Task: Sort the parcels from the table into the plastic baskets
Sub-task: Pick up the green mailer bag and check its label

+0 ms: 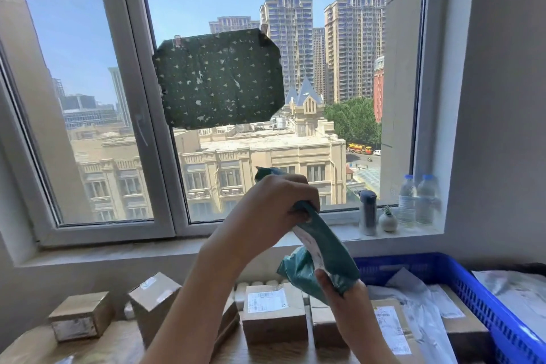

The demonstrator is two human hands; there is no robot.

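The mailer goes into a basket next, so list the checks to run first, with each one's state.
1. Grip on the teal mailer: ok. The left hand grips its top and the right hand pinches its lower end.
2. Mailer lifted off the table: ok. It is raised above the cardboard boxes.
3. Blue basket located: ok. It is to the right of the hands.
4. Room in the basket: cannot tell. Parcels already lie in it, and part of it is out of frame.
5. Label readable: cannot tell. Only a white edge shows.
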